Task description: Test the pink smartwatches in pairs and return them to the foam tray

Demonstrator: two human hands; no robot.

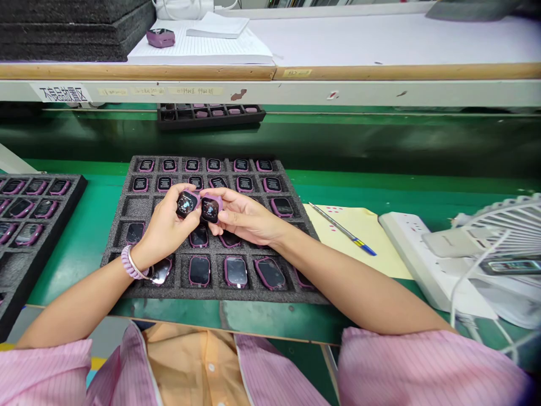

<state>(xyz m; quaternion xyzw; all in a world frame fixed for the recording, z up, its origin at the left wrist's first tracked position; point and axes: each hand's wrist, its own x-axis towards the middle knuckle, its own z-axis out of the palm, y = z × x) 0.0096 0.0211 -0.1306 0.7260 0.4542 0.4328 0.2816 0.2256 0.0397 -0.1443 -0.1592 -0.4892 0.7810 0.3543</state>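
My left hand is closed around a small purple watch body with a lit round dial. Right beside it, my right hand grips a second purple watch body, its screen also lit. Both are held side by side just above a black foam tray. The tray's pockets hold several purple watch bodies with dark screens, and a few pockets on its left side are bare. A beaded bracelet sits on my left wrist.
Another foam tray with watch bodies lies at the left, a third sits under the shelf. A yellow sheet with a pen, a white power strip and a white fan occupy the right.
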